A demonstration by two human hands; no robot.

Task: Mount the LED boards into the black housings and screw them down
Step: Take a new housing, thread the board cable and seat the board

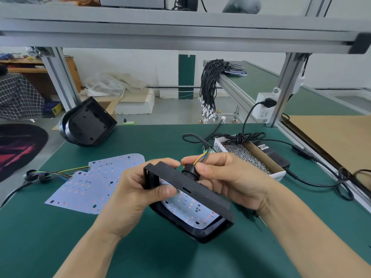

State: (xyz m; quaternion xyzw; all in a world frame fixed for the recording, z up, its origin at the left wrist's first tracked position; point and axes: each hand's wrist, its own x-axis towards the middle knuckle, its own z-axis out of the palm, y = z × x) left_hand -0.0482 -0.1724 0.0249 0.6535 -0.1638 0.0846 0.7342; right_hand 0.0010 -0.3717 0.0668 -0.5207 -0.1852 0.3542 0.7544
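Over the tabletop, left hand grips the housing, board inside. Right hand pinches the grommet.

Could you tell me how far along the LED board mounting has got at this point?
One LED board already sits inside the housing gripped by the left hand. The right hand pinches its cable grommet. Left: loose boards, an empty housing, and screws still boxed.

Box label cut to "SPRIN", LED board partly behind housing, forearms cropped at bottom edge
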